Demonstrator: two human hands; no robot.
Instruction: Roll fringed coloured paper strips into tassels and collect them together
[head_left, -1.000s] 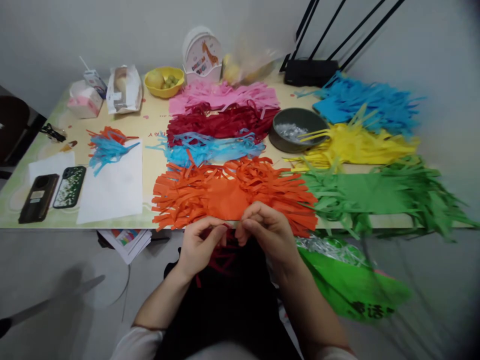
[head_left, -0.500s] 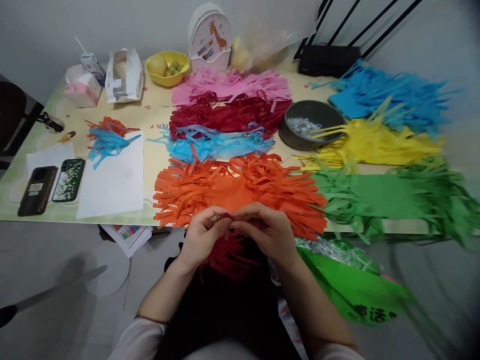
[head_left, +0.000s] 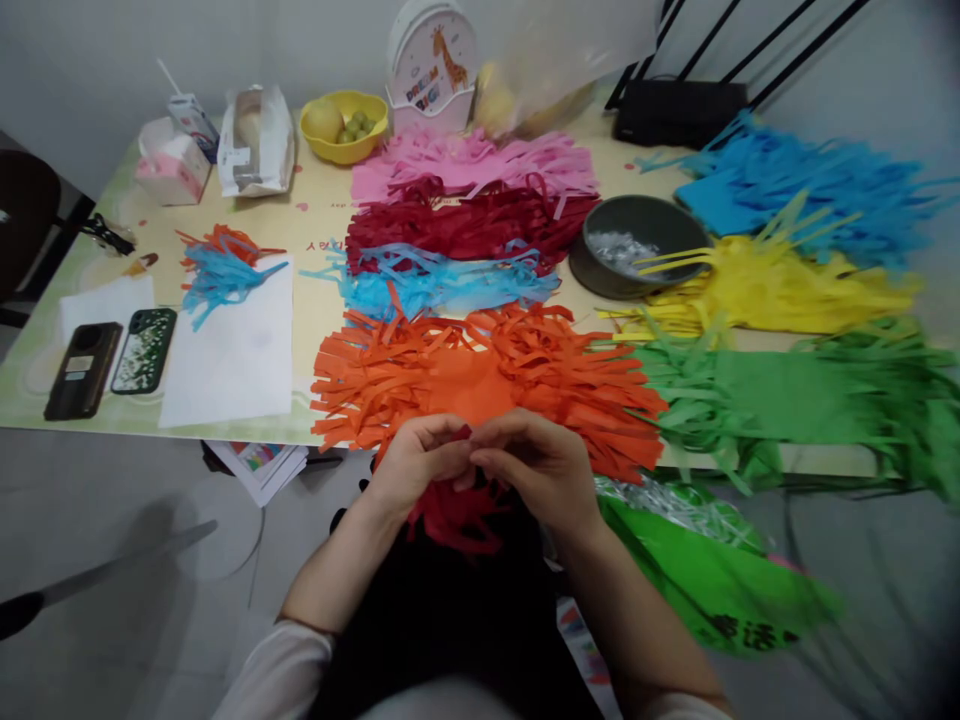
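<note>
Both hands meet over my lap at the table's front edge. My left hand is closed on a dark red fringed paper piece, whose strips hang below the fingers. A small red tip shows above the left thumb. My right hand has its fingertips pressed together at that tip; whether they grip the red piece is hidden. Just beyond the hands lies orange fringed paper. Light blue, dark red and pink fringed stacks lie behind it.
Green, yellow and blue fringes lie right, beside a dark bowl. Left are two phones, white paper and small tassels. A yellow fruit bowl stands behind.
The view has shifted slightly, so the table's things sit a little further right. The hands stay together, with the fingers slightly moved, and the hanging red strips have swung a little.
</note>
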